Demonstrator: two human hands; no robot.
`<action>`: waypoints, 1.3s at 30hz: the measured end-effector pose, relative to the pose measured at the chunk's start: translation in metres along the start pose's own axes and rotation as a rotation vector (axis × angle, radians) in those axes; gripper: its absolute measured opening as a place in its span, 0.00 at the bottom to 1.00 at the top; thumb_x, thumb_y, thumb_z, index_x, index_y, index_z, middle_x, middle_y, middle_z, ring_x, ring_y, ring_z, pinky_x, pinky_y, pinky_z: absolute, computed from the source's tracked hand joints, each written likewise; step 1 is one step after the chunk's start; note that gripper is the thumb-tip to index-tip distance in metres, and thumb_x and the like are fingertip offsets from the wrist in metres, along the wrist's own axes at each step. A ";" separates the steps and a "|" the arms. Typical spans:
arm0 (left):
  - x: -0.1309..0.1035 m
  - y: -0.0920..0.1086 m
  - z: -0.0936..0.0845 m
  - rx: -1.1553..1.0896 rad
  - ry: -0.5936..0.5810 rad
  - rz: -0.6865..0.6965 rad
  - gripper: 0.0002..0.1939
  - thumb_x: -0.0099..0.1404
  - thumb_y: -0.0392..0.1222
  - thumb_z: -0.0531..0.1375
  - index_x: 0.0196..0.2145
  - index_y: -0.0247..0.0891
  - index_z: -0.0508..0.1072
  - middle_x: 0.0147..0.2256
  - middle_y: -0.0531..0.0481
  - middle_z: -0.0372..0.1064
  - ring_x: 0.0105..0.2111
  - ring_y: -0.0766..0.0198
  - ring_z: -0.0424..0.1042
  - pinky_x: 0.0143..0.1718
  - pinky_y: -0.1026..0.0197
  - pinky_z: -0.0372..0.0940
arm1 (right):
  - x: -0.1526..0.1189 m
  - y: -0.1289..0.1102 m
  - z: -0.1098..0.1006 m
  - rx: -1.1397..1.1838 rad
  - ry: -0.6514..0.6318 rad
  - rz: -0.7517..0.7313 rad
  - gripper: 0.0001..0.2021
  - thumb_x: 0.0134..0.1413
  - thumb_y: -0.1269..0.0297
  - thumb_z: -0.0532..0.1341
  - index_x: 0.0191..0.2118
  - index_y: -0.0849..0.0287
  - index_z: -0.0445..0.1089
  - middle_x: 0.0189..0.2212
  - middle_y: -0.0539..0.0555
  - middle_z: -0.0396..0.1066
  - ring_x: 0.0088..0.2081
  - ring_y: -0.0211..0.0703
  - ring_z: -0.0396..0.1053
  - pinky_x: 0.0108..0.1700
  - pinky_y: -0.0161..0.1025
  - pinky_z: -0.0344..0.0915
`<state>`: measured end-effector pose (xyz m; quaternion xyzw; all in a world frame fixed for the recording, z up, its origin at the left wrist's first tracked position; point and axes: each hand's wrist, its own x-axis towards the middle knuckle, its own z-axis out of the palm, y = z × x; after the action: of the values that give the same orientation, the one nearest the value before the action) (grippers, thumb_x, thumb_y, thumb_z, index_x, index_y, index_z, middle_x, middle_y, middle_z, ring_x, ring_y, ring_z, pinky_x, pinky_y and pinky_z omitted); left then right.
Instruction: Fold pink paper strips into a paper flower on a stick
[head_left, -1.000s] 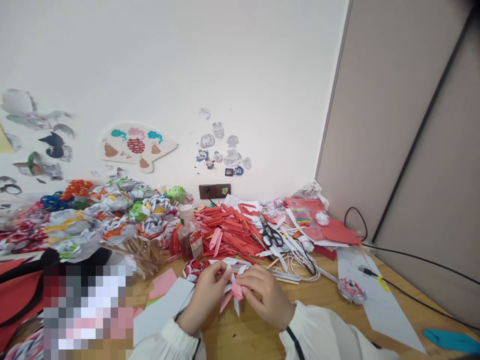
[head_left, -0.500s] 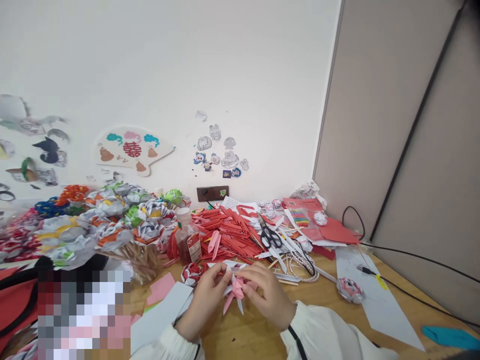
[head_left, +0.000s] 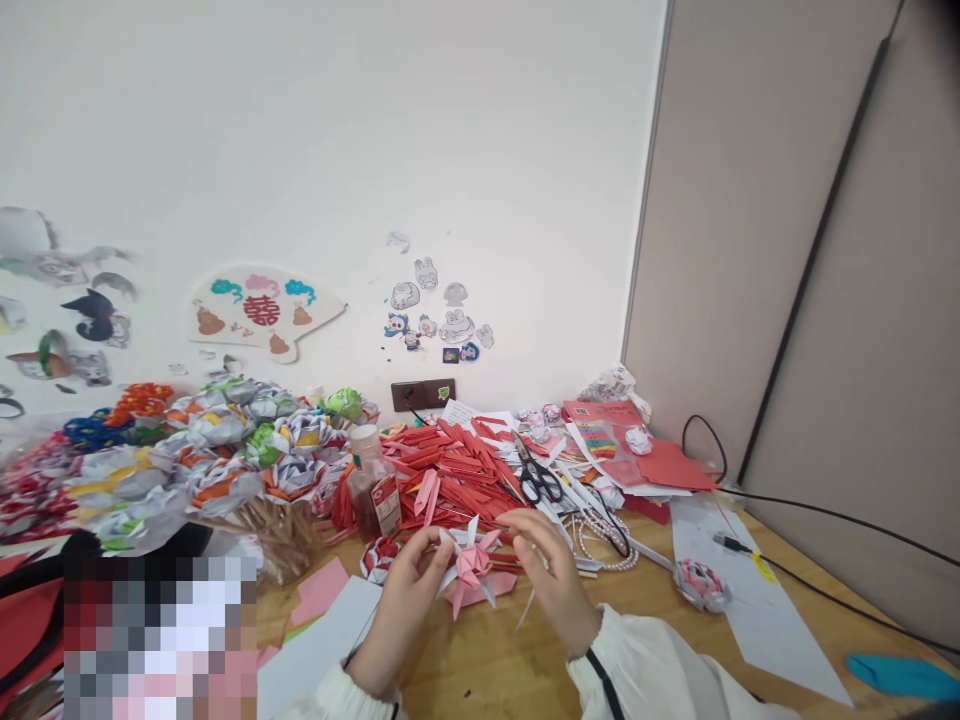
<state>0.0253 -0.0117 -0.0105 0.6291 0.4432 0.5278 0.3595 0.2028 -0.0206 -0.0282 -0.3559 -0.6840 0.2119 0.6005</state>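
Note:
A folded pink and white paper flower (head_left: 472,567) with pointed tips is held at its left side by my left hand (head_left: 415,592), thumb and fingers pinched on it. My right hand (head_left: 553,580) is off the flower, just to its right, with thumb and fingers apart. Below its thumb a thin white strip (head_left: 526,608) shows; whether the hand touches it I cannot tell. Beneath the flower lies a flat pink paper piece (head_left: 487,590) on the wooden table (head_left: 480,690).
Behind the hands are a heap of red folded strips (head_left: 457,465), a bottle (head_left: 365,480) and black scissors (head_left: 538,473). Many paper flowers (head_left: 225,425) stand at the left. A finished flower (head_left: 701,583), a white sheet (head_left: 772,640) and cables (head_left: 825,595) lie at the right.
My right hand has let go of the flower and moved right, its fingers now apart. The flower's face shows more fully in my left hand. The camera view has shifted slightly.

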 end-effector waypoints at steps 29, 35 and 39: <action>0.001 -0.014 -0.002 0.151 -0.043 0.013 0.11 0.49 0.47 0.62 0.27 0.37 0.73 0.29 0.48 0.74 0.32 0.58 0.71 0.36 0.59 0.66 | 0.001 0.009 0.010 -0.257 -0.287 -0.062 0.07 0.53 0.70 0.58 0.35 0.55 0.73 0.30 0.52 0.71 0.35 0.42 0.65 0.38 0.38 0.60; 0.000 -0.023 0.003 0.152 -0.062 -0.029 0.12 0.49 0.48 0.62 0.26 0.36 0.74 0.28 0.47 0.75 0.31 0.58 0.72 0.34 0.61 0.66 | 0.002 0.012 0.014 -0.223 -0.259 -0.041 0.05 0.50 0.71 0.59 0.32 0.57 0.72 0.30 0.52 0.70 0.36 0.42 0.64 0.39 0.38 0.60; -0.001 -0.026 0.006 0.142 -0.090 -0.059 0.11 0.49 0.46 0.61 0.27 0.37 0.75 0.29 0.47 0.75 0.32 0.57 0.72 0.34 0.61 0.66 | 0.002 0.022 0.019 -0.125 -0.208 0.069 0.03 0.47 0.71 0.61 0.28 0.58 0.72 0.27 0.50 0.69 0.33 0.40 0.66 0.36 0.36 0.61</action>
<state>0.0267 -0.0036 -0.0361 0.6627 0.4812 0.4556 0.3489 0.1894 -0.0015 -0.0464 -0.3920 -0.7420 0.2249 0.4952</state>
